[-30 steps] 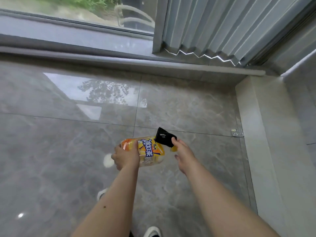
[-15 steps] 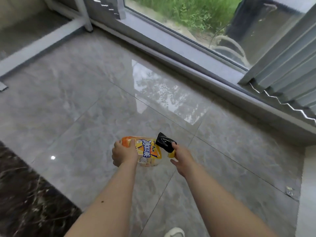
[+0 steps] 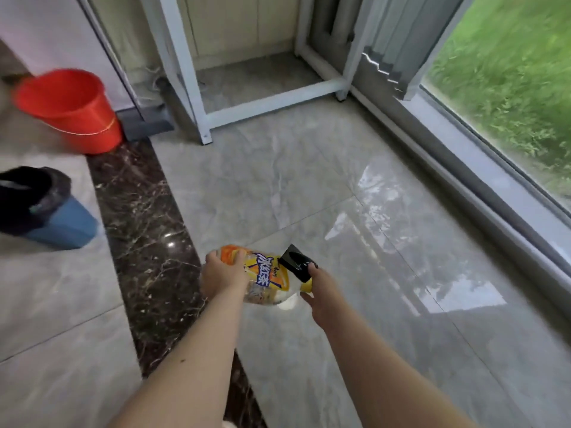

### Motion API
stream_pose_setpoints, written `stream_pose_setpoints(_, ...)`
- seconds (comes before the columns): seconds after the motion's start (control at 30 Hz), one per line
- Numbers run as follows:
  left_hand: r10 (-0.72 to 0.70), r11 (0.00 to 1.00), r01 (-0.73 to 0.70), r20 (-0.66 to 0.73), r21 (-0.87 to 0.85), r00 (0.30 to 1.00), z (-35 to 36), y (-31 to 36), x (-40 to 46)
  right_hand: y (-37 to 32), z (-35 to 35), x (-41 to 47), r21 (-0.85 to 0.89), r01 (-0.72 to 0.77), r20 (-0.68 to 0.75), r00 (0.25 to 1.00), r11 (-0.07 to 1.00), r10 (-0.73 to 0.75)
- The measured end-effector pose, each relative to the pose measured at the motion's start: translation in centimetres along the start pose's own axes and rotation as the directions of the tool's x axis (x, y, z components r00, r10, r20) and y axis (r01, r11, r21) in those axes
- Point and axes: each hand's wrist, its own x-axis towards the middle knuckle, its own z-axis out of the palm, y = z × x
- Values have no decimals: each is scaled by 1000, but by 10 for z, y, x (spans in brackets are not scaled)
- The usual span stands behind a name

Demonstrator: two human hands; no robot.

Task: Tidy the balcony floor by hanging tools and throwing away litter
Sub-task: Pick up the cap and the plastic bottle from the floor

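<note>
two hands, the left hand [image 3: 223,274] and the right hand [image 3: 321,293]; one yellow plastic bottle [image 3: 262,278] with a blue and white label; one small black packet [image 3: 296,263]; one red bucket [image 3: 69,109]; one blue bin [image 3: 46,208] lined with one black bag; one white metal frame [image 3: 197,97] on the floor; one dark marble strip [image 3: 148,230] across the grey tiles; one glass window [image 3: 506,84] on the right

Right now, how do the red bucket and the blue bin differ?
The red bucket is bare inside; the blue bin has a dark liner bag folded over its rim. The bucket stands farther off, by the doorway; the bin stands nearer, at the left edge. Both stand open on the floor, beyond the dark stone strip.
</note>
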Motion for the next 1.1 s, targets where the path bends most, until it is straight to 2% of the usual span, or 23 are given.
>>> stream_pose_setpoints(0.2,-131,987,118,-118,-108,984,-89,-14,90,-12,137,3,-122,13,102,995,992,0)
stream_pose_setpoints(0.4,-216,973,192,-216,-128,952,-156,-11,181,-30,260,17,-255,30,166,986,966,13)
stream_pose_setpoints(0.63,-243,969,219,-279,-117,929,-210,3,309,-49,404,66,-366,56,247,968,929,39)
stream_pose_setpoints(0.83,-358,933,325,-308,-155,882,-253,-3,398,-50,520,99,-530,106,276,960,842,53)
stream_pose_setpoints(1.0,-421,904,366,-308,-220,853,-286,-19,441,-49,583,106,-610,119,304,948,783,92)
stream_pose_setpoints(1.1,-463,882,399,-306,-251,832,-303,-26,467,-46,622,108,-664,180,327,943,726,66)
